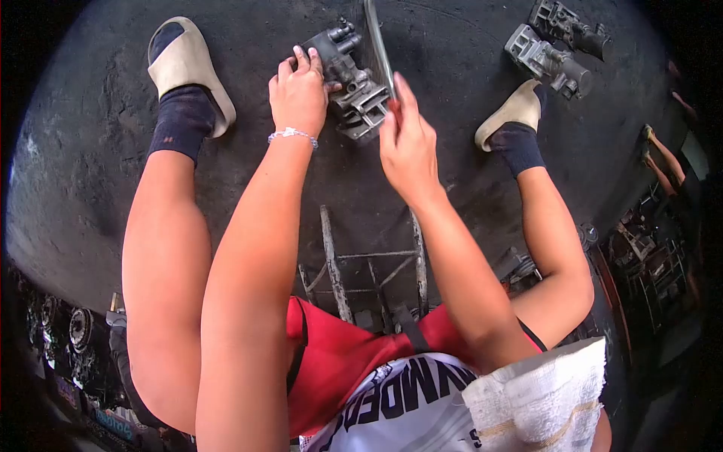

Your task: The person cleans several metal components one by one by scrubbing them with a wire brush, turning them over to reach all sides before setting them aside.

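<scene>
A grey cast-metal machine part (354, 87) with pipe stubs and a ribbed open frame lies on the dark floor between my feet. Over its left end rests my left hand (299, 92), fingers curled on the upper body and thumb against its side. My right hand (407, 143) is beside the part's right end. Thumb and forefinger there close around the lower end of a long shiny metal bar (378, 45), which points away from me past the part. A bit of red shows at the grip; the palm side is hidden.
Two similar metal parts, one grey (548, 60) and one darker (568, 26), lie beyond my right foot. Under me is a worn metal-frame stool (335, 256). Machine parts (79, 328) line the lower left. Another person's leg (666, 162) shows at far right.
</scene>
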The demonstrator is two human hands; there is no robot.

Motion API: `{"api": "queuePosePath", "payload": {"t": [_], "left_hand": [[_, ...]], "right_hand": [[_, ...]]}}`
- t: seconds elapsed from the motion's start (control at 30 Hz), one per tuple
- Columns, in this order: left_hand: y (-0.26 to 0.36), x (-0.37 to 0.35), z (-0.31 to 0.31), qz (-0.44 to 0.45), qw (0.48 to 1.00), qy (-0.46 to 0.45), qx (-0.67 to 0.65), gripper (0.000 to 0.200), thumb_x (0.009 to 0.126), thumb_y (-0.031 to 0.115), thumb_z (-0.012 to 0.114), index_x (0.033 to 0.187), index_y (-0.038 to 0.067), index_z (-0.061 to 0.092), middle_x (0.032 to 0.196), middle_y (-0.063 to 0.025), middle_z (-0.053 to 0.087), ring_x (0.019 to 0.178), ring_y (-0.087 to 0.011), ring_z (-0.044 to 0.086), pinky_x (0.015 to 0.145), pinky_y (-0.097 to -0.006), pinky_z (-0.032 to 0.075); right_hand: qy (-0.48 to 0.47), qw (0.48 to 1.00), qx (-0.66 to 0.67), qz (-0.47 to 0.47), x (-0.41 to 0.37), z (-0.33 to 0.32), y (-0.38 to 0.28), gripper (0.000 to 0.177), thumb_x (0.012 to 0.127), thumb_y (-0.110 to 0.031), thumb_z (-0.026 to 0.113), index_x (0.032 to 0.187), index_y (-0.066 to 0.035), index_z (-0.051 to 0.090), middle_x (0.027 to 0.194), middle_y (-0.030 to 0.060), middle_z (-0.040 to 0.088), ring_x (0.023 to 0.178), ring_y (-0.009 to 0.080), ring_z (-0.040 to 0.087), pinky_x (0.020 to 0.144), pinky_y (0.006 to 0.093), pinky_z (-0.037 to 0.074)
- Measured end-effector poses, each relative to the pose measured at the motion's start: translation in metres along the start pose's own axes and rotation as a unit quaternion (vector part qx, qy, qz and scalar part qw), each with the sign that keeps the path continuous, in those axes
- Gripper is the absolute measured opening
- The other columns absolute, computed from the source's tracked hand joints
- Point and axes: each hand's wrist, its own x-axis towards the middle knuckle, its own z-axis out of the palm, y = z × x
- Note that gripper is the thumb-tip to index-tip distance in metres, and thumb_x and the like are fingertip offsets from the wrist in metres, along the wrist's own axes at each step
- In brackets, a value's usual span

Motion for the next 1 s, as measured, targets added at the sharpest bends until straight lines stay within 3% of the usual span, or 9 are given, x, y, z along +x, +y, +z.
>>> {"api": "queuePosePath", "payload": {"t": [0.03,0.17,0.3,0.4,0.53,0.7,0.77,0.9,1.0], "left_hand": [[-0.001,0.0,0.001,-0.001,1.0,0.003,0.0,0.065,0.074,0.037,0.068,0.125,0.001,0.051,0.127,-0.0207,0.051,0.111,-0.0327,0.052,0.087,-0.0386,0.045],[0.001,0.002,-0.003,-0.008,1.0,-0.009,0.002,0.065,0.075,0.037,0.067,0.126,0.002,0.05,0.128,-0.0203,0.05,0.111,-0.0325,0.052,0.088,-0.0394,0.045],[0.004,0.002,-0.007,-0.007,1.0,-0.013,0.009,0.065,0.075,0.038,0.067,0.126,0.002,0.05,0.129,-0.0201,0.05,0.112,-0.0321,0.051,0.088,-0.0402,0.045],[0.002,0.005,-0.007,-0.005,0.999,-0.033,0.028,0.065,0.075,0.038,0.067,0.127,0.002,0.05,0.129,-0.0196,0.049,0.111,-0.0311,0.052,0.088,-0.04,0.045],[0.003,0.003,-0.005,-0.016,0.999,-0.012,0.029,0.064,0.072,0.04,0.068,0.123,0.004,0.054,0.128,-0.016,0.052,0.11,-0.0271,0.052,0.087,-0.0387,0.043],[0.001,0.003,-0.005,-0.005,1.0,-0.013,0.028,0.067,0.073,0.041,0.068,0.125,0.003,0.052,0.131,-0.0186,0.048,0.11,-0.0315,0.053,0.087,-0.0396,0.045],[0.004,0.004,-0.007,-0.019,0.999,-0.025,0.028,0.067,0.073,0.041,0.067,0.126,0.003,0.051,0.13,-0.0187,0.049,0.11,-0.0315,0.053,0.087,-0.0394,0.045],[0.002,0.003,-0.007,-0.006,1.0,-0.016,0.02,0.065,0.074,0.04,0.067,0.126,0.003,0.051,0.13,-0.0191,0.049,0.111,-0.0316,0.052,0.087,-0.0403,0.045],[0.002,0.004,-0.009,-0.007,0.999,-0.026,0.021,0.066,0.074,0.039,0.068,0.126,0.003,0.051,0.129,-0.0193,0.049,0.111,-0.0318,0.052,0.086,-0.04,0.046]], "right_hand": [[0.022,0.999,-0.003,-0.038,0.015,0.005,-0.003,0.049,0.086,-0.006,0.046,0.135,-0.004,0.035,0.086,0.0256,0.062,0.08,0.0428,0.061,0.071,0.0481,0.049],[-0.091,0.986,-0.141,-0.003,0.092,0.029,-0.011,0.051,0.083,-0.003,0.043,0.134,-0.002,0.034,0.085,0.0285,0.061,0.081,0.046,0.061,0.073,0.0511,0.049],[-0.148,0.977,-0.139,0.061,0.043,0.004,-0.007,0.05,0.084,-0.006,0.043,0.133,-0.004,0.036,0.087,0.0284,0.062,0.083,0.0462,0.06,0.074,0.0515,0.049],[-0.097,0.993,-0.069,0.026,0.015,-0.012,-0.006,0.049,0.084,-0.007,0.042,0.133,-0.006,0.037,0.086,0.0285,0.062,0.081,0.0463,0.061,0.073,0.0516,0.049],[-0.099,0.983,-0.153,0.021,0.092,0.023,-0.005,0.049,0.084,-0.007,0.043,0.133,-0.009,0.039,0.081,0.0284,0.061,0.077,0.0461,0.061,0.069,0.0519,0.049],[-0.116,0.982,-0.141,0.054,0.013,-0.001,0.012,0.05,0.084,-0.007,0.043,0.133,-0.01,0.039,0.078,0.0284,0.06,0.075,0.0463,0.061,0.068,0.0537,0.048],[-0.084,0.994,-0.064,0.001,0.013,-0.014,0.002,0.05,0.084,-0.007,0.043,0.134,-0.011,0.038,0.079,0.0284,0.06,0.073,0.0468,0.061,0.067,0.0545,0.048],[-0.108,0.978,-0.175,0.018,0.1,0.022,-0.009,0.041,0.088,-0.01,0.046,0.129,-0.01,0.043,0.078,0.0258,0.061,0.072,0.044,0.06,0.064,0.052,0.047],[-0.121,0.98,-0.157,0.033,0.064,0.014,0.003,0.049,0.084,-0.008,0.044,0.133,-0.012,0.039,0.082,0.0262,0.061,0.077,0.0452,0.061,0.07,0.0512,0.05]]}}
